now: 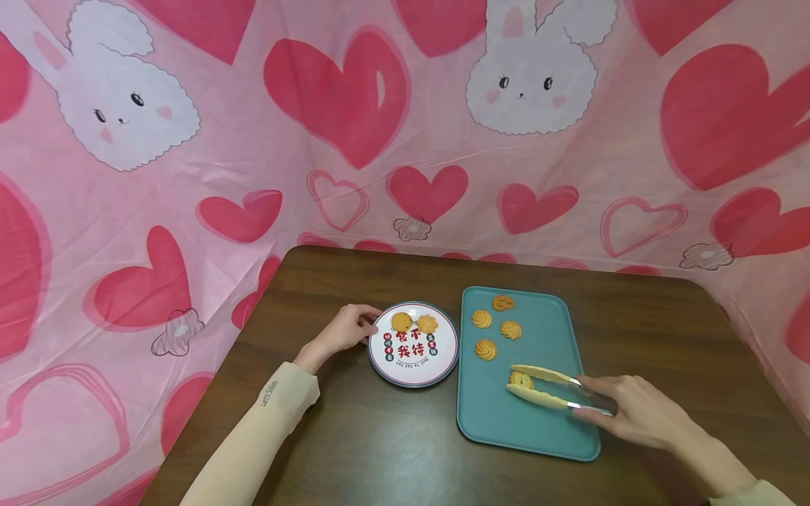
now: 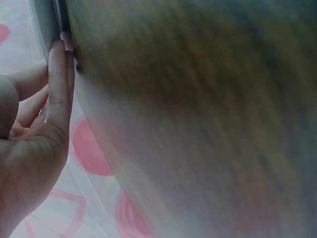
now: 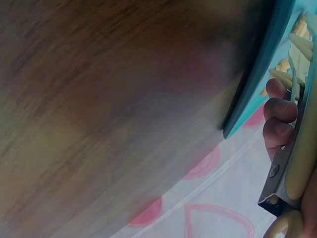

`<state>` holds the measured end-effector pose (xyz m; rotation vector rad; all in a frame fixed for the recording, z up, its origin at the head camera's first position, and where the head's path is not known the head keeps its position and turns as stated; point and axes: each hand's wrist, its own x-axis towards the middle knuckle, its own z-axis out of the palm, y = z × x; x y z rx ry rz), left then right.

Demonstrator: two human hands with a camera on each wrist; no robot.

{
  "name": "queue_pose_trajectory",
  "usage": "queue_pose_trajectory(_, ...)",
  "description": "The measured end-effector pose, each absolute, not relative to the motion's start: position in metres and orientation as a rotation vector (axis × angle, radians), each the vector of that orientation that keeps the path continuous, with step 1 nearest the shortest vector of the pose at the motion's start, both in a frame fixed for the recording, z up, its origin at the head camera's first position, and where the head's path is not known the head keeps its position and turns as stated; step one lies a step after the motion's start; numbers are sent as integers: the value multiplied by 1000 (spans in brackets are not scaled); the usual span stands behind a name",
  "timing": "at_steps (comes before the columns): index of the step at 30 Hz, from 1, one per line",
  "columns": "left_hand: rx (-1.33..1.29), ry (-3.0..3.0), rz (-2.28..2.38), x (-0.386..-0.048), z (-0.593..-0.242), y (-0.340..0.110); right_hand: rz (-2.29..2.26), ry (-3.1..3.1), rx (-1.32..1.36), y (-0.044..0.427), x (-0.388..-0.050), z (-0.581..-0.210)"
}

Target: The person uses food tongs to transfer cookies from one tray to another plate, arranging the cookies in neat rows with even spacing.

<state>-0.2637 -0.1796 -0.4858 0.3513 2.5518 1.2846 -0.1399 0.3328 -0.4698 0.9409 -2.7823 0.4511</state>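
Though head view hides rivet (image 3: 274, 171), right hand (image 1: 642, 411) grips cream-metal tongs (image 1: 541, 398); left hand (image 1: 346, 327), straight-fingered, touches round white 食不我待-lettered plate (image 1: 411, 376), left edge.

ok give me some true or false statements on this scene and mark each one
1. The right hand holds a pair of tongs. True.
2. The plate sits on the tray. False: it is on the table, left of the tray.
3. Two cookies lie on the plate. True.
4. The left hand holds a cookie. False: it touches the plate's edge.
5. A pretzel lies on the tray. True.
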Motion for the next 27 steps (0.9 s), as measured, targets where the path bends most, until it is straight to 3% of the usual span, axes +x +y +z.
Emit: queue_pose_trajectory(27, 339, 2541, 1295, -264, -486, -179, 438, -2732, 1082, 298, -185, -429)
